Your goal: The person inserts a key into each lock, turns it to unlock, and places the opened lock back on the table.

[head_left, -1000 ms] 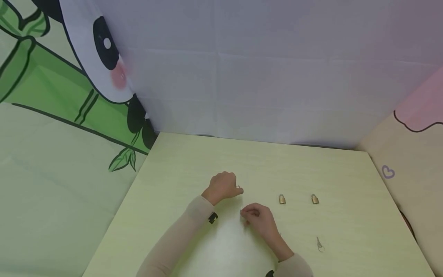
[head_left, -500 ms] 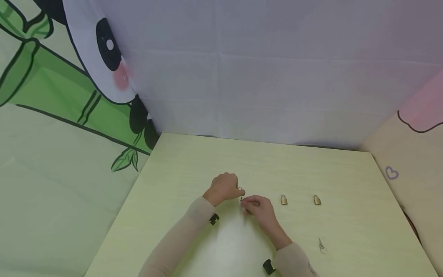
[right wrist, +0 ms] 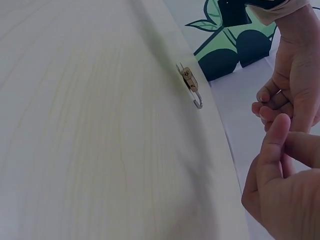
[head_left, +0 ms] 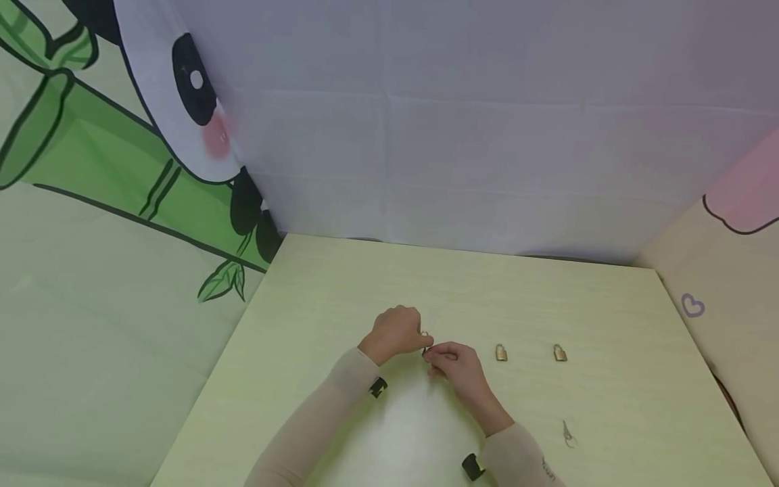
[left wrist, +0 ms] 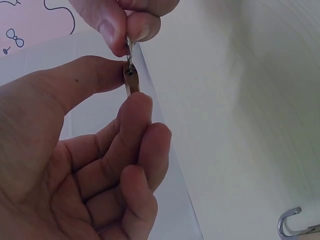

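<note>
My left hand [head_left: 394,333] pinches a small brass padlock [left wrist: 132,84] between thumb and fingers, its keyhole end facing my right hand. The fingertips of my right hand [head_left: 459,372] pinch a small silver key [left wrist: 130,49]. The key's tip meets the keyhole; how deep it sits I cannot tell. In the right wrist view the fingers hide both the held padlock and the key. Another brass padlock [right wrist: 190,80] lies on the table with its shackle swung open and a thin metal piece at its other end.
Two brass padlocks [head_left: 501,353] with shackles down lie on the table [head_left: 341,284] right of my hands. Nearer the front right lies a small bunch of keys on a ring [head_left: 569,435]. Printed cloth walls [head_left: 456,169] stand at the table's back and sides.
My right hand has moved up and forward with the key to the padlock in my left hand. The left hand has stayed almost still. The view has shifted slightly.
</note>
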Tool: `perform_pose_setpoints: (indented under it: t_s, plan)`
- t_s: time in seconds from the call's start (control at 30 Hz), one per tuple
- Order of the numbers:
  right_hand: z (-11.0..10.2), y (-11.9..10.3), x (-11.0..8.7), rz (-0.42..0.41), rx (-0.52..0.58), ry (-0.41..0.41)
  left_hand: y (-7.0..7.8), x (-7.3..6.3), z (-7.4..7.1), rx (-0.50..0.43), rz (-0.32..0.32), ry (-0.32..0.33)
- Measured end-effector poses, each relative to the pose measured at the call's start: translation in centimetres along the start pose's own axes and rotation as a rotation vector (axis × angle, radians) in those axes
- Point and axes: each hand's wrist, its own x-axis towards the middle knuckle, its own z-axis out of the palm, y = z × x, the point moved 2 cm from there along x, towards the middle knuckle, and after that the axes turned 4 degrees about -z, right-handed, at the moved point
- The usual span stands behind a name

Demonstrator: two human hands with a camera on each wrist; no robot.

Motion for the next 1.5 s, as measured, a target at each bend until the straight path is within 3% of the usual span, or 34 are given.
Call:
perform_pose_setpoints:
  t_s: [0.33, 0.77, 0.93, 1.27, 1.5]
  plan:
    - [0.7, -0.2, 0.0, 0.030, 0.110, 0.109, 0.3, 0.0, -0.1, 0.026, 0.006, 0.028]
    - [1.2, 0.3, 0.2, 0.047, 0.203, 0.205, 0.5, -0.3, -0.1, -0.031, -0.026, 0.031]
    - [1.5, 0.5, 0.1, 0.075, 0.232, 0.191, 0.3, -0.3, 0.0, -0.041, -0.041, 0.029]
    - [2.0, 0.8, -0.2, 0.102, 0.212, 0.101, -0.2, -0.1, 0.3, -0.036, -0.015, 0.043]
    - [2.1, 0.8, -0.1, 0.123, 0.271, 0.065, -0.2, -0.1, 0.3, -0.078, 0.007, 0.034]
